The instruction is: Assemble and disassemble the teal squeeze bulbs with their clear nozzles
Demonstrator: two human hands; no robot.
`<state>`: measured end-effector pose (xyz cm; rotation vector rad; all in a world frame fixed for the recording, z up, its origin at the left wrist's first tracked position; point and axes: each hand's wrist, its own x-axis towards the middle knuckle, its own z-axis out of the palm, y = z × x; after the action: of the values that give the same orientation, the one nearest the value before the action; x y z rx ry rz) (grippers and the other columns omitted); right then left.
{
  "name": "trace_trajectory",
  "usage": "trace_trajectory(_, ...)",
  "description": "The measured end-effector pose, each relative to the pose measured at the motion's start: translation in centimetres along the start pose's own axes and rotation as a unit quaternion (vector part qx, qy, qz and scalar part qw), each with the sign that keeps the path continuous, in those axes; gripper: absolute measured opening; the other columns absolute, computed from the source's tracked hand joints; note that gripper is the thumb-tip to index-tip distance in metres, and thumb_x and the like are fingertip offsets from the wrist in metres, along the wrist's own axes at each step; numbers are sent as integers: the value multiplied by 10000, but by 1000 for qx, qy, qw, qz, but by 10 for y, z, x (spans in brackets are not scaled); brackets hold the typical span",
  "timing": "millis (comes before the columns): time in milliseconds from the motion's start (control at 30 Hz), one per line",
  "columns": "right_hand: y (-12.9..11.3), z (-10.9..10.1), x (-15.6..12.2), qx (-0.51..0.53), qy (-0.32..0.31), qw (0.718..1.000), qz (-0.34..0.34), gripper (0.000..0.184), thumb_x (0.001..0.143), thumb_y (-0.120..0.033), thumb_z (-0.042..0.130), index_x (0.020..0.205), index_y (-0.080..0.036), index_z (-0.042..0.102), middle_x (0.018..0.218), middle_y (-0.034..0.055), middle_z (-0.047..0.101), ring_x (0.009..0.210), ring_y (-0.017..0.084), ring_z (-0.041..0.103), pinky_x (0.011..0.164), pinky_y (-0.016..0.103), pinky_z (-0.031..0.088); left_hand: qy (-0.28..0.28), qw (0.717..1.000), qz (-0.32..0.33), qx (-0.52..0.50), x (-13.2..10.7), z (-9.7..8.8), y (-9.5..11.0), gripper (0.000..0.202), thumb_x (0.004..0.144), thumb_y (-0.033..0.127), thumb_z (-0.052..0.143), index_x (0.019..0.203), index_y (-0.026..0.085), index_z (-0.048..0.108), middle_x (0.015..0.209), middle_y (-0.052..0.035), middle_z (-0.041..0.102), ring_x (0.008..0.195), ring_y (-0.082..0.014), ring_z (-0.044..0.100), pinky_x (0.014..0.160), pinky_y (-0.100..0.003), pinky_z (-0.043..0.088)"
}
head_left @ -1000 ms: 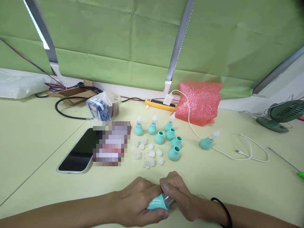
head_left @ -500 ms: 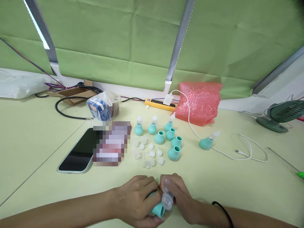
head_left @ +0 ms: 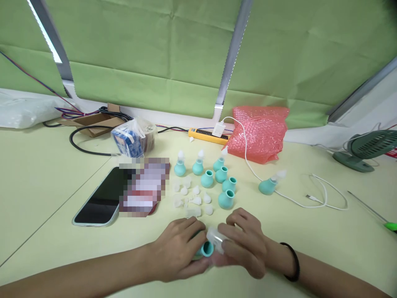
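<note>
My left hand [head_left: 178,248] is wrapped round a teal rubber bulb [head_left: 207,249], whose round open mouth faces right. Just beside that mouth, my right hand [head_left: 245,244] grips a clear plastic tube-like piece [head_left: 215,237] between thumb and fingers; its far end is blurred. The piece is close to the bulb, but I cannot tell whether they touch. Beyond my hands stand several open teal bulbs [head_left: 226,200] and several bulbs fitted with clear tips [head_left: 180,168]. Small translucent white parts [head_left: 196,200] lie in a loose group left of the open bulbs.
Two phones lie left, one with a dark screen [head_left: 99,198], the other blurred out [head_left: 144,188]. Behind are a plastic-wrapped packet [head_left: 128,138], a yellow power strip [head_left: 207,136] and red bubble wrap [head_left: 259,134]. A white cable [head_left: 294,203], screwdriver [head_left: 369,209] and green fan [head_left: 372,147] are right.
My right hand has turned and shifted up and right, its fingers now over the clear piece. The bulb in my left hand has tilted up, its mouth now facing right instead of downward.
</note>
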<state>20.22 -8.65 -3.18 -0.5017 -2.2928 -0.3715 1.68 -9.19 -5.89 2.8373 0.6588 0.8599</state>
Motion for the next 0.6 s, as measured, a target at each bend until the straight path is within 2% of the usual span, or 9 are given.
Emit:
trace_trajectory(100,4,7,-1,-48,24,998,-14,77,782,-218,503,724,-192,458,719,51,605,532,127,451,507,280,318,-17,999,-25,-11,0,0,1,178,808,279,363,852,137,462,751,-64,526,666,-184,475,566,-297,433)
trace_trajectory(167,8,17,-5,-61,10,998,34,41,774,-188,519,802,-196,490,827,70,603,579,127,471,565,301,348,-34,998,-39,-26,1,-1,1,179,795,267,380,891,137,457,785,-71,527,695,-188,477,588,-299,433)
trace_trajectory(267,13,31,-13,-66,-7,995,71,142,771,-83,479,858,-188,518,917,92,582,659,134,497,637,320,376,-46,997,-42,-46,1,-2,1,194,793,259,376,919,133,453,785,-72,525,711,-189,472,608,-297,431)
trace_trajectory(367,15,37,-17,-44,-24,997,56,202,774,-12,417,884,-138,530,951,137,564,758,150,515,698,324,400,-44,997,-37,-46,2,-2,2,194,795,261,372,917,134,454,779,-70,521,719,-191,469,623,-302,429)
trace_trajectory(467,15,36,-17,-32,-39,998,38,216,773,-6,418,937,-101,522,982,170,557,820,179,512,706,340,411,-44,997,-43,-46,2,-3,2,184,799,260,367,909,142,454,781,-65,521,724,-188,470,631,-296,428)
trace_trajectory(600,15,36,-17,-47,-64,996,44,236,774,-17,425,969,-109,522,1008,163,568,832,204,510,675,357,412,-46,996,-52,-51,2,-2,2,180,799,262,369,910,146,450,792,-64,523,735,-185,474,641,-288,429)
